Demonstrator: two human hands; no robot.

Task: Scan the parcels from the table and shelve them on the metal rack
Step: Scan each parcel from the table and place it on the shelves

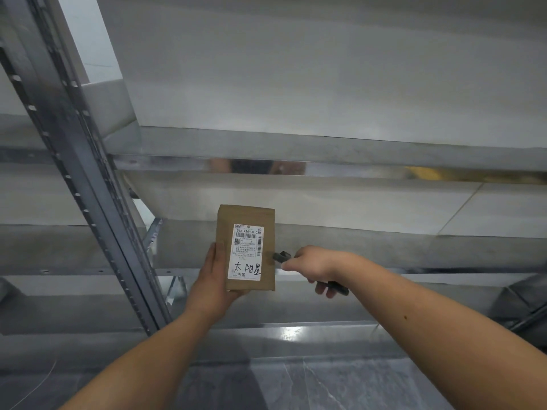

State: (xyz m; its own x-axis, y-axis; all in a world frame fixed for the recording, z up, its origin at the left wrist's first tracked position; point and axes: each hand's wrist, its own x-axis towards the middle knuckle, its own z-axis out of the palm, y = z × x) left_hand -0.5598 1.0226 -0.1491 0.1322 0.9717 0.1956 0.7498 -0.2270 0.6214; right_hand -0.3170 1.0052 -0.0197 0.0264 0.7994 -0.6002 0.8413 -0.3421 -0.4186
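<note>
Brown paper parcel, white handwritten label facing up, held upright before grey metal rack shelves.

One parcel, one black marker — two hands.

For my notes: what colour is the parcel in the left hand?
Brown, with a white label; head view shows the parcel in the left hand.
</note>
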